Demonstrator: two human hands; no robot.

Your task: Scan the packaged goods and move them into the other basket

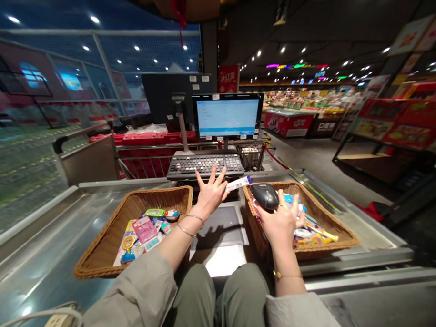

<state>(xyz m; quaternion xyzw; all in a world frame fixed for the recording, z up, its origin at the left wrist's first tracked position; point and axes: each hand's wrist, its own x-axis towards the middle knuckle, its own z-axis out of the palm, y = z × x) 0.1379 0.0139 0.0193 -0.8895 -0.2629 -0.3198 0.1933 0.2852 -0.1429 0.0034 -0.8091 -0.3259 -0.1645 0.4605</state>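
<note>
My left hand (210, 195) reaches forward over the near edge of the black keyboard (178, 168), fingers spread. A slim white packet with a barcode (237, 184) and a purple end sticks out to the right from between its thumb and fingers. My right hand (280, 223) is above the right wicker basket (340, 228), gripping a black barcode scanner (265, 196) whose rounded head points toward the packet. The scanner's handle is hidden by the hand. Colourful small packets (313, 234) lie in that basket under my right hand.
A left wicker basket (95, 251) holds several small colourful packages (145, 230). Beyond the keyboard stands a lit monitor (228, 116), with metal cart rails (146, 166) behind. The metal counter (45, 236) runs along the left; a power strip (55, 326) with cables lies nearest me.
</note>
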